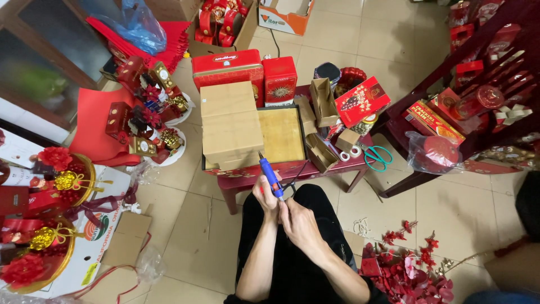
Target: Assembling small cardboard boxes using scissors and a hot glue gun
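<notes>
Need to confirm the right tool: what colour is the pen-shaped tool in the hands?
Blue, pen-shaped tool, clearest in the head view.

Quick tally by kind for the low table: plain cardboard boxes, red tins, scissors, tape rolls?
Plain cardboard boxes: 1 stack, count unclear
Red tins: 2
Scissors: 1
Tape rolls: 2
Total: 5, plus the stack

Scissors (376, 155) right of boxes (230, 121)

Blue glue gun (271, 177), slim and pen-shaped, with a metal tip. Held upright, tilted slightly left, tip pointing up towards the near edge of the low red table (236, 181). Gripped at its lower end, above the lap. Black cord trailing from its base.
</notes>
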